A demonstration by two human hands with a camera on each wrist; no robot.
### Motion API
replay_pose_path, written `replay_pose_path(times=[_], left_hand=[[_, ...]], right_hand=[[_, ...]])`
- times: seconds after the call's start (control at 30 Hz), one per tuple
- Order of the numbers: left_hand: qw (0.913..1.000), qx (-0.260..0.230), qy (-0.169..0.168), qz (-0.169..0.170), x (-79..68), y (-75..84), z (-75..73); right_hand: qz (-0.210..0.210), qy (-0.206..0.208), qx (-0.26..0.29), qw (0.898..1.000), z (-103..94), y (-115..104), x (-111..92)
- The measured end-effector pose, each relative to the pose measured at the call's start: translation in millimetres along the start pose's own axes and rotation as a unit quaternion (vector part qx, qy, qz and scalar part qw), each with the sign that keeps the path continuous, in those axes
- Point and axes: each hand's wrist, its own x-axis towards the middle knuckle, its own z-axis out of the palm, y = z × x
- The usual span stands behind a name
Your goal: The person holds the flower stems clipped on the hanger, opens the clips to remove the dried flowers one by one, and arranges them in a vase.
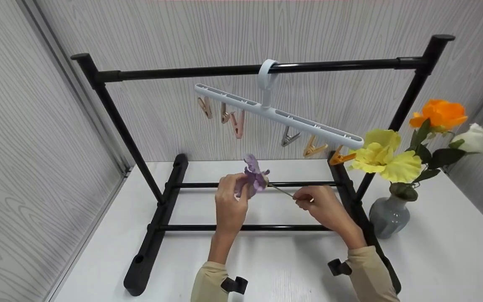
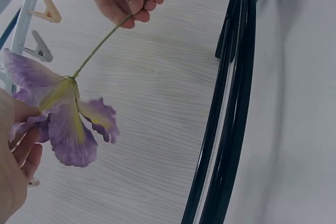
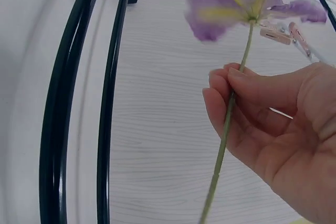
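A purple artificial flower (image 1: 256, 176) with a thin green stem (image 2: 100, 46) is held between both hands, below the hanger. My left hand (image 1: 231, 203) pinches its petals, thumb and fingertips on the bloom's edge. Farther down, my right hand (image 1: 323, 205) pinches the stem between thumb and forefinger; the stem's lower end runs on past the fingers in the right wrist view. The bloom (image 3: 231, 9) shows yellow streaks at its base, and its edge is blurred there. Above hangs a pale blue clip hanger (image 1: 262, 110) with several pink, grey, yellow and orange clips (image 1: 315, 147).
The hanger's hook circles the top bar (image 1: 191, 72) of a black rack, whose feet (image 1: 153, 235) and lower bars (image 1: 283, 227) stand around my hands. At right, a grey vase (image 1: 389, 216) holds yellow, orange and white flowers (image 1: 438, 113) on the white table (image 1: 447, 251).
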Motion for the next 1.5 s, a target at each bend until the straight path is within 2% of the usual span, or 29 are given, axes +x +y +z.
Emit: replay_pose_path(times=[0.2, 0.3, 0.37, 0.47, 0.57, 0.67, 0.7, 0.77, 0.87, 0.93, 1.03, 1.27, 1.4, 1.5], left_hand=[[0.9989, -0.017, 0.008, -0.043, 0.6, 0.3, -1.7], [0.9971, -0.038, 0.039, -0.054, 0.8, 1.4, -2.3], [0.9956, -0.052, 0.066, -0.042, 1.2, 2.4, -2.0], [0.9944, -0.051, 0.090, 0.020, 1.3, 5.4, -0.6], [0.9895, 0.000, 0.075, 0.124, 0.7, 11.4, 2.8], [0.9706, 0.076, 0.023, 0.227, 0.4, 19.4, 7.1], [0.9629, 0.096, -0.002, 0.252, 0.4, 21.8, 8.3], [0.9506, 0.131, -0.060, 0.275, -0.5, 24.3, 10.1], [0.9398, 0.179, -0.134, 0.258, -4.0, 22.3, 11.1], [0.9371, 0.206, -0.161, 0.231, -6.7, 18.5, 10.7], [0.9365, 0.230, -0.168, 0.205, -8.7, 13.6, 9.2], [0.9322, 0.261, -0.173, 0.183, -6.8, 9.5, 5.4], [0.9360, 0.258, -0.176, 0.162, -6.2, 10.5, 1.9], [0.9426, 0.234, -0.188, 0.146, -6.2, 12.4, 1.4]], right_hand=[[0.006, 0.071, -0.042, 0.997, 1.5, -2, -5], [-0.007, 0.096, -0.078, 0.992, 1.0, -3, -7], [-0.022, 0.108, -0.108, 0.988, 0.1, -4, -8], [-0.044, 0.121, -0.154, 0.980, -1.1, -6, -10], [-0.058, 0.127, -0.187, 0.972, -1.9, -8, -11], [-0.071, 0.133, -0.210, 0.966, -2.1, -10, -13], [-0.076, 0.135, -0.217, 0.964, -2.0, -11, -14], [-0.088, 0.138, -0.230, 0.959, -1.7, -11, -14], [-0.106, 0.140, -0.243, 0.954, -1.4, -11, -15], [-0.112, 0.142, -0.246, 0.952, -1.8, -11, -15], [-0.116, 0.147, -0.244, 0.952, -3.5, -10, -16], [-0.106, 0.154, -0.242, 0.952, -10.7, -7, -16], [-0.094, 0.162, -0.242, 0.952, -13.8, -5, -17], [-0.097, 0.166, -0.244, 0.950, -14.4, -4, -17]])
